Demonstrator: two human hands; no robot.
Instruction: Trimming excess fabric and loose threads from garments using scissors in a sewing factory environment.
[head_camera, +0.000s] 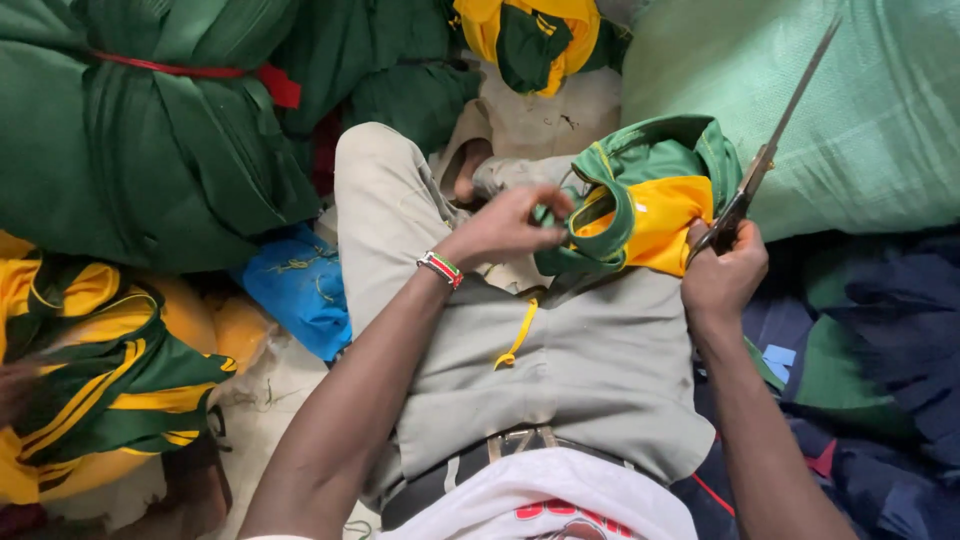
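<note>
A green and yellow garment (640, 200) lies bunched on my lap, on grey trousers (590, 350). My left hand (505, 225) pinches its green collar edge between thumb and fingers; a beaded wristband sits on that wrist. My right hand (725, 275) grips the handles of long metal scissors (775, 140), whose blades point up and away to the right, above the garment. A yellow strip (517, 335) of trim lies on the trousers below the garment.
Tied green cloth bundles (150, 130) fill the upper left. A pile of green and yellow garments (90, 370) lies at left. A pale green sack (860, 110) is at upper right, dark blue cloth (870, 400) at right, a blue bag (300, 285) beside my leg.
</note>
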